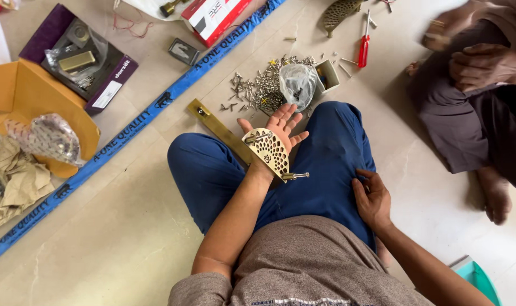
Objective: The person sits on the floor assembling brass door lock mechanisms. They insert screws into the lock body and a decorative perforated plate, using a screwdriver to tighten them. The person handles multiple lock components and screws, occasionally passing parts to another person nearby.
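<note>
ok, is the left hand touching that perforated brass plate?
Touching. The head view shows the brass plate lying flat on the open palm of the left hand, fingers spread beyond its edge. The right hand rests on the thigh, apart from it.

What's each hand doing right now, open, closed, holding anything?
Left hand: open, palm up, a perforated brass fan-shaped piece resting on it.
Right hand: holds nothing, fingers loosely bent, resting on the blue trouser leg.

Around a heap of loose screws [263, 88]: a clear plastic bag [297, 84] touches its right side, a red screwdriver [363, 45] lies farther right, a purple box [79, 55] well left.
</note>
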